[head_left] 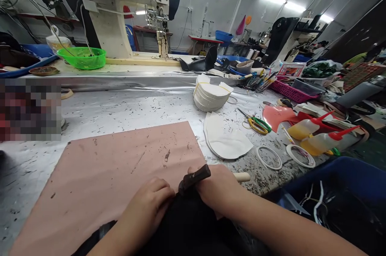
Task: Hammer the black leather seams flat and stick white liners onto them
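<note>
My right hand (221, 189) is closed around a hammer, whose dark head (195, 178) points toward my left hand. The pale wooden handle (242, 177) sticks out past the far side of my fist. With fingers curled and pressed together, my left hand (149, 203) grips the edge of some black material (187, 224) just left of the hammer head. Part of that material is hidden under my hands and arms, so its shape is unclear. Both hands are over the near edge of a pinkish-brown sheet (129, 163) on the table.
A stack of white pieces (211, 96) and loose white pieces (227, 139) lie beyond the sheet. To the right are scissors (256, 123), tape rolls (269, 157) and red-tipped glue bottles (322, 141). A blue bin (356, 171) stands lower right; a sewing machine (120, 18) stands behind.
</note>
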The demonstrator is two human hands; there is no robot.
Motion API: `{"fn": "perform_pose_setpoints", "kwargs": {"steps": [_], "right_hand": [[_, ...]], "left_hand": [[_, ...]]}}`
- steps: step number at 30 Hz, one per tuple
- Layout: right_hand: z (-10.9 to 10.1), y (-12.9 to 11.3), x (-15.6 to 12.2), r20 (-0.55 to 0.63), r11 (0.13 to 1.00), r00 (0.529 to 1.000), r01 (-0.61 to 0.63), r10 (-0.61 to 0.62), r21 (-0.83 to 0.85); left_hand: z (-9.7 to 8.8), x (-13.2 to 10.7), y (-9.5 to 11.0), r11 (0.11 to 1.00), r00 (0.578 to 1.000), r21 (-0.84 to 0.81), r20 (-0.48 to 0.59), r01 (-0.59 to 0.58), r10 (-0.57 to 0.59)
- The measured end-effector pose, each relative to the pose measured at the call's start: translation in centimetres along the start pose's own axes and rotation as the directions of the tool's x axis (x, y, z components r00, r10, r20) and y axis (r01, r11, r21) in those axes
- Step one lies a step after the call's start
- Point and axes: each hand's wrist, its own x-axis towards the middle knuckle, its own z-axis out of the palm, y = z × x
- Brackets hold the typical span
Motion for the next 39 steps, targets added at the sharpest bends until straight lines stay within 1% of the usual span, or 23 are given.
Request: {"fn": "perform_pose_setpoints", "kwargs": {"steps": [2,4,6,7,10,14,17,19,21,22,24,25,26,27,30,33,34,36,38,39], "right_hand": [[-0.3,-0.1,-0.1,-0.003,1.0,1.0,0.008,-0.008,-0.016],[-0.5,-0.1,-0.3,-0.059,1.0,0.998,-0.002,0.002,-0.001],[-0.5,-0.2,-0.4,-0.099,1.0,0.995,-0.015,0.017,0.024],[-0.5,-0.2,-0.4,-0.094,1.0,0.996,-0.004,0.006,0.03],[-0.5,-0.4,-0.5,-0.029,0.998,0.998,0.058,-0.058,-0.004],[-0.5,-0.6,-0.4,-0.087,0.996,0.993,0.08,-0.082,-0.036],[-0.5,-0.9,-0.2,-0.057,0.992,0.991,0.116,-0.119,-0.054],[-0.7,-1.2,-0.1,-0.079,0.989,0.986,0.14,-0.144,-0.053],[-1.2,-1.7,0.0,-0.11,0.99,0.984,0.136,-0.139,-0.032],[-1.5,-1.9,0.1,-0.102,0.991,0.986,0.131,-0.133,-0.02],[-1.9,-2.2,0.3,-0.032,0.989,0.988,0.149,-0.149,-0.013],[-2.1,-2.4,0.4,0.007,0.986,0.986,0.167,-0.166,-0.019],[-2.2,-2.5,0.5,0.021,0.983,0.983,0.183,-0.183,-0.021],[-2.2,-2.5,0.6,0.008,0.982,0.982,0.188,-0.187,-0.016],[-1.9,-2.4,0.7,-0.06,0.988,0.987,0.15,-0.148,0.026],[-1.4,-2.3,0.7,-0.047,0.987,0.987,0.156,-0.154,0.049],[-1.2,-2.3,0.7,-0.059,0.988,0.987,0.149,-0.147,0.048],[-0.7,-2.4,0.6,-0.112,0.994,0.989,0.104,-0.099,0.041],[0.0,-2.7,0.4,-0.124,0.994,0.988,0.101,-0.094,0.046],[0.3,-2.8,0.3,-0.101,0.991,0.988,0.122,-0.116,0.055]], "left_hand": [[0.0,-0.1,0.0,0.998,0.998,0.024,-0.027,-0.058,0.059],[0.0,-0.3,0.2,0.987,0.99,0.106,-0.062,-0.121,0.128],[0.1,-0.4,0.4,0.972,0.983,0.178,-0.075,-0.152,0.168],[0.1,-0.4,0.6,0.967,0.981,0.196,-0.071,-0.162,0.179],[0.0,-0.3,0.8,0.96,0.98,0.214,-0.039,-0.182,0.195],[-0.1,-0.4,1.2,0.938,0.982,0.298,-0.006,-0.178,0.188],[-0.1,-1.3,2.0,0.872,0.973,0.439,0.026,-0.218,0.23],[0.1,-2.2,2.6,0.81,0.963,0.528,0.056,-0.253,0.264],[0.2,-2.9,3.0,0.775,0.96,0.574,0.078,-0.263,0.268],[0.2,-3.2,3.1,0.77,0.959,0.579,0.082,-0.266,0.27],[0.2,-3.6,3.0,0.774,0.958,0.574,0.073,-0.268,0.278],[0.2,-3.7,2.9,0.781,0.957,0.564,0.058,-0.268,0.286],[0.1,-3.7,2.8,0.79,0.955,0.551,0.041,-0.268,0.295],[0.1,-3.7,2.6,0.799,0.952,0.537,0.023,-0.27,0.306],[-0.1,-3.7,2.3,0.823,0.945,0.498,-0.02,-0.274,0.327],[0.1,-3.7,2.5,0.846,0.942,0.456,-0.045,-0.275,0.331],[0.3,-3.7,2.6,0.854,0.942,0.444,-0.06,-0.271,0.33],[0.4,-3.7,2.8,0.861,0.94,0.437,-0.09,-0.261,0.331],[-0.1,-3.8,2.7,0.879,0.947,0.412,-0.098,-0.241,0.305],[-0.8,-3.9,2.6,0.904,0.961,0.373,-0.096,-0.207,0.26]]}}
